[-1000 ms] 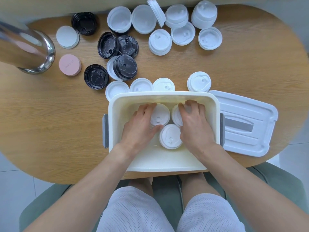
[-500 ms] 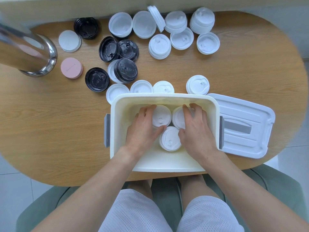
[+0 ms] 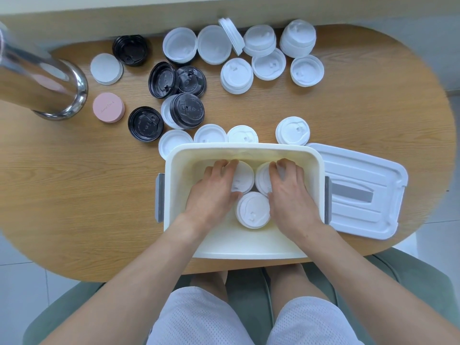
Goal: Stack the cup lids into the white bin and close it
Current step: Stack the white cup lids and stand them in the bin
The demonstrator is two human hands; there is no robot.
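my hands have slid toward the far wall of the bin point(image 3: 245, 249): left hand point(image 3: 214, 192) and right hand point(image 3: 290, 195) each curl around a lid stack, nudging them back; more room up front.

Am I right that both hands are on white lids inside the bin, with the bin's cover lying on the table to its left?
Not quite: the head view shows the bin's cover lying to the right of the white bin. The left hand and right hand are on white lids inside it.

One head cam only, looks steeply down from above the seated person, close. Worktop point(image 3: 74, 195) fills the pic; white bin point(image 3: 244, 242) near 6 o'clock.
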